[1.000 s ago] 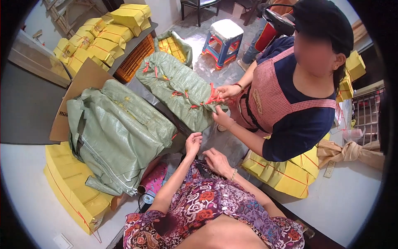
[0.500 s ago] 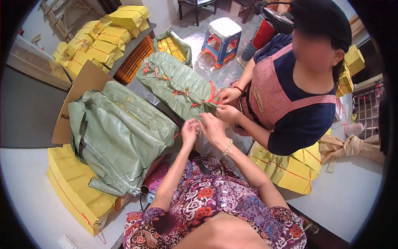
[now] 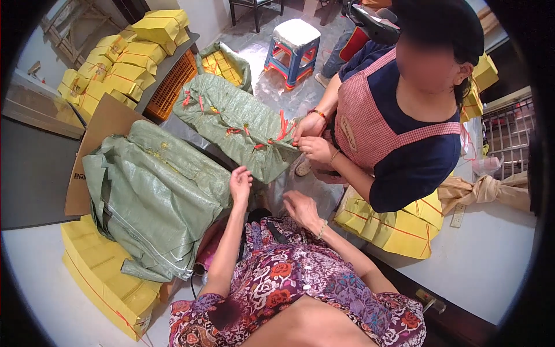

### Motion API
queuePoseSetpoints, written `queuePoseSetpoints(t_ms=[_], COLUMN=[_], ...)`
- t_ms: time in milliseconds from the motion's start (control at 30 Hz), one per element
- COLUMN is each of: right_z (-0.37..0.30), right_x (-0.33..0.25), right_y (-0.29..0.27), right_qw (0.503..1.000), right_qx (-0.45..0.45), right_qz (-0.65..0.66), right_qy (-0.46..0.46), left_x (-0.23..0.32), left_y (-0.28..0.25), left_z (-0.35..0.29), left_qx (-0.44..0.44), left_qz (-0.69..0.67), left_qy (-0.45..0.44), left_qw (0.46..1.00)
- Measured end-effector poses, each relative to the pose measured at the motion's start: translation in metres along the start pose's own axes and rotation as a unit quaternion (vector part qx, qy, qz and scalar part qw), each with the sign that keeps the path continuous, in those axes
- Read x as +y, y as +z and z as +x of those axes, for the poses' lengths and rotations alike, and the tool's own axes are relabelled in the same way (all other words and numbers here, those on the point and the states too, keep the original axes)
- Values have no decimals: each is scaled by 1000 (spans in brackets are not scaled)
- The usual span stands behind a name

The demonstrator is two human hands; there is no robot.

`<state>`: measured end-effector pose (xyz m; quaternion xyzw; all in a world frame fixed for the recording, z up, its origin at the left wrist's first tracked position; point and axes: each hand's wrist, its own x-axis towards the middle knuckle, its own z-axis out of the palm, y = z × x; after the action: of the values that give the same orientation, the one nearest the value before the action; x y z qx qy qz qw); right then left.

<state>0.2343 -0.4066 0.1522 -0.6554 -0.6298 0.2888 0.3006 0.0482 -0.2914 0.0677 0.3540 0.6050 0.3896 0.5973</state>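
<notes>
A long green woven sack [image 3: 234,118], tied with several red strings along its top seam, lies ahead of me. Just short of its near end, my left hand [image 3: 240,184] is raised, fingers loosely bent and apart, holding nothing. To the right, beyond the sack's near corner, my right hand [image 3: 302,208] hangs over the floor in front of my body, fingers extended and empty. A co-worker's hands [image 3: 315,144] pinch a red string [image 3: 283,126] at the sack's right end. Beside my left forearm rests a second green woven sack [image 3: 167,179], draped and bulky.
Yellow paper bundles tied with red string fill the back-left table [image 3: 130,75]; another yellow stack [image 3: 107,277] is at near left, more [image 3: 399,225] at right. A cardboard sheet [image 3: 87,156], orange crate [image 3: 170,87] and stool [image 3: 293,49] stand about. The co-worker [image 3: 399,115] stands at right.
My hands have drawn away from the long sack's near end and apart, the left going leftward, the right downward. The co-worker's hands stay at the red string. The whole view has shifted slightly.
</notes>
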Motion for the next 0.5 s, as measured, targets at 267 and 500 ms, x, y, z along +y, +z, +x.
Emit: queuePoseSetpoints(t_ms=[267,500], right_z=[-36,-43], right_x=[12,13], right_y=[-1,9], right_qw=[996,997], right_qx=[-49,-51], right_qz=[-11,-6], right_qy=[78,60], left_x=[-27,-23], left_y=[16,15], left_z=[-37,-35], left_qx=[-35,-41], left_qz=[14,25], left_qy=[-53,-43], left_qw=[998,998])
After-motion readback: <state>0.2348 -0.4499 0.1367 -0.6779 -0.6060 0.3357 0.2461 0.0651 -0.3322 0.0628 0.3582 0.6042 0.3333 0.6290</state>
